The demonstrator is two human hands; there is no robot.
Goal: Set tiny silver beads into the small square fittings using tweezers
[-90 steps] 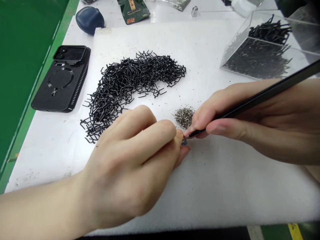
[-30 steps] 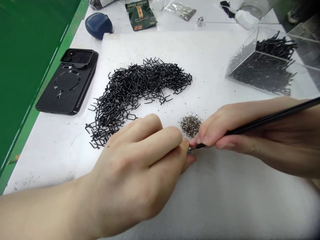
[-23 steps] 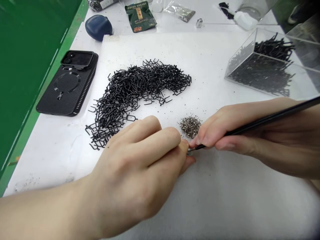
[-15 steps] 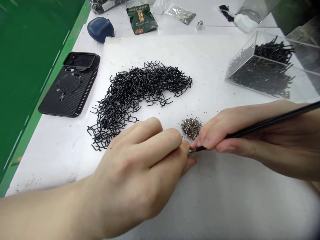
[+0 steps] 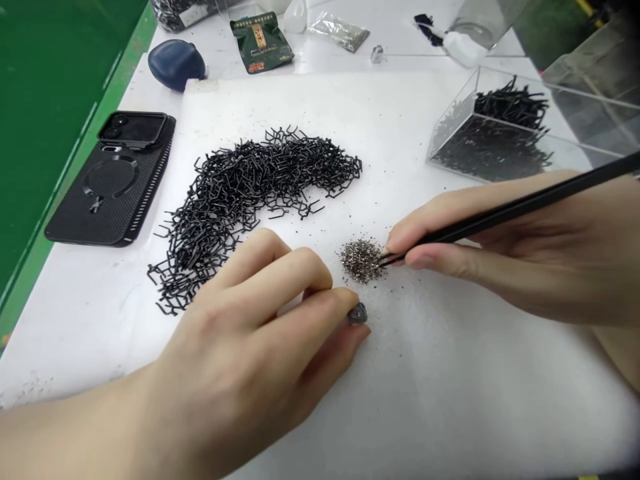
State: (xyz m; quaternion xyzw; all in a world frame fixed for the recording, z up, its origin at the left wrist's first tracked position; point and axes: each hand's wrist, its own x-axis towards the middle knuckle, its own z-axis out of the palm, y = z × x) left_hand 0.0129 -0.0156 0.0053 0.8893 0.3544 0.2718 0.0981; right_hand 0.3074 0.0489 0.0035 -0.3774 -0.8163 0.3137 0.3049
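Note:
Between the thumb and index finger of my left hand (image 5: 265, 327) is a small grey metal piece (image 5: 357, 313); only its end shows past the fingertips. My right hand (image 5: 500, 247) is closed around black tweezers (image 5: 465, 227), held slantwise. Their tips reach the right edge of a small pile of tiny shiny metal bits (image 5: 361, 259); whether a bit is pinched between them I cannot tell. Beyond my left hand, bent black wire-like pieces (image 5: 260, 180) lie in a curved heap, partly hidden by my fingers.
A clear box (image 5: 453, 143) with black pieces lies at the right. A black phone (image 5: 113, 180) lies at the left, near a blue rounded case (image 5: 176, 65). Along the back are a green packet (image 5: 261, 43), a clear bag (image 5: 340, 32) and a small metal block (image 5: 377, 55).
The tweezers have moved away from the piece in my left hand to the pile of metal bits. The grey piece now shows more. The whole view has shifted slightly.

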